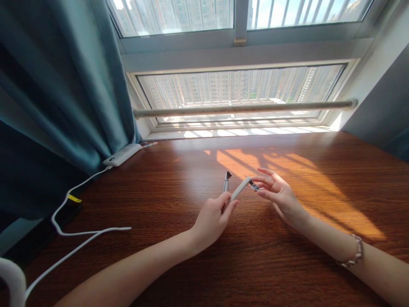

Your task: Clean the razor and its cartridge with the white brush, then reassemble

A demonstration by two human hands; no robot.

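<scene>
My left hand (pixel 213 219) is closed, with thumb and forefinger pinching a slim white strip (pixel 240 189) that slants up to the right. At the strip's upper end is a small black-and-silver piece (pixel 254 185), angled downward; its exact kind is not clear. My right hand (pixel 281 196) has its thumb and bent fingers around that small piece, while the other fingers are spread. A thin silver stick with a dark tip (pixel 226 181) stands out just beyond my left hand. Whether the left fingers also hold this stick is hidden.
The brown wooden tabletop (pixel 159 251) runs to a window with a horizontal rail (pixel 243 109). A white power strip or adapter (pixel 123 154) sits at the left by a blue curtain (pixel 92 85). White cables (pixel 79 251) cross the left side.
</scene>
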